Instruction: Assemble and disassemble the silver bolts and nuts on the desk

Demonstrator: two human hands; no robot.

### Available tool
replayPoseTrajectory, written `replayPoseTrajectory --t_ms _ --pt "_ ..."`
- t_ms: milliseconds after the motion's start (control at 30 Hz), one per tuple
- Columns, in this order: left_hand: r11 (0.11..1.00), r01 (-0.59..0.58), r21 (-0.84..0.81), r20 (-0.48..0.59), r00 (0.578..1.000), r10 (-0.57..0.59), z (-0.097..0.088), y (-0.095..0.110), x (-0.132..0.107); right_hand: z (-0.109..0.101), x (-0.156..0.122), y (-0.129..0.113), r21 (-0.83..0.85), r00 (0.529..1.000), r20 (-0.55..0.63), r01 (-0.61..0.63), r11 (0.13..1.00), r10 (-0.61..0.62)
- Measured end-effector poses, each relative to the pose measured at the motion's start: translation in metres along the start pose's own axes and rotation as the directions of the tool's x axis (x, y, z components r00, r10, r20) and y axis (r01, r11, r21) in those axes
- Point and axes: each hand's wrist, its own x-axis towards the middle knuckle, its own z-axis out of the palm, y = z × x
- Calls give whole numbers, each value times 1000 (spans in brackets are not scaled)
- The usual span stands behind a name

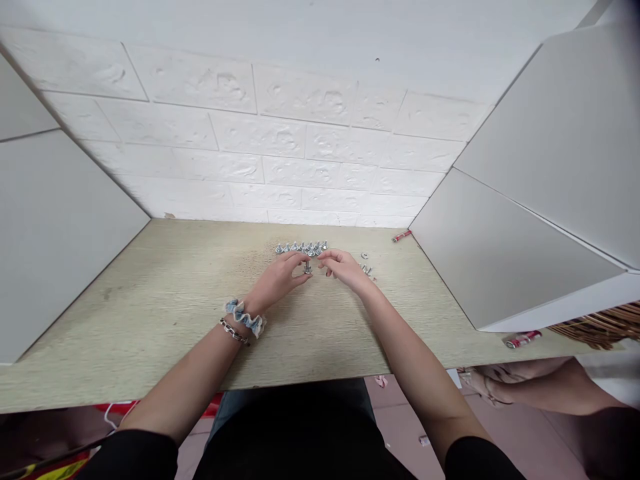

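Note:
Between the thumb and fingers of my left hand (283, 279) is a small silver bolt (307, 266), held roughly upright just above the table. My right hand (343, 269) is close by on the right, its fingers curled and drawn together; whatever they may pinch is too small to make out. Just beyond both hands, a row of silver bolts (295, 247) stands on end, several of them with wide washers or nuts at the base. To the right of my right hand lie a few loose bolts (369, 270), partly covered by it, and a single washer or nut (365, 255).
A pale wooden table (180, 287) runs up to a white brick-patterned wall (280, 140). Grey-white panels (525, 233) flank both sides. Two red cylinders (401, 236) resembling batteries lie at the right. A wicker basket (600, 323) and another person's arm (545, 387) are at lower right.

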Motion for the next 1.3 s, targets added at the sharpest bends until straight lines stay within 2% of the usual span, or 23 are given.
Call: replayPoseTrajectory --t_ms 167,300,433,533,667,867,1000,1133,1200,1300 --pt "999 -14 -33 47 999 16 -3 9 1 17 -5 -4 10 977 185 104 995 -104" --pt "998 -39 -58 84 996 43 -4 14 1 22 -4 1 -13 966 225 131 991 -125" --pt "999 -31 -33 76 997 33 -3 12 0 15 -2 3 -5 970 232 71 997 -68" --pt "1000 -5 -8 47 999 5 -2 6 0 9 -2 1 -9 980 194 42 999 -39" --pt "1000 27 16 21 999 -28 -1 3 0 8 -3 -2 -21 999 36 10 1000 -9" --pt "999 12 -45 72 997 -8 0 7 0 18 -3 0 -20 986 147 80 997 -76" --pt "999 -9 -49 93 996 13 0 10 0 22 -4 2 -46 986 135 101 994 -94" --pt "1000 -5 -28 83 997 7 -1 9 0 14 -3 2 -48 988 144 62 997 -55" --pt "1000 16 -11 65 998 -15 -1 8 0 9 -2 1 -44 992 118 37 998 -31" --pt "999 39 7 50 998 -39 -1 6 -1 4 -2 -1 -48 1000 1 2 999 -2"
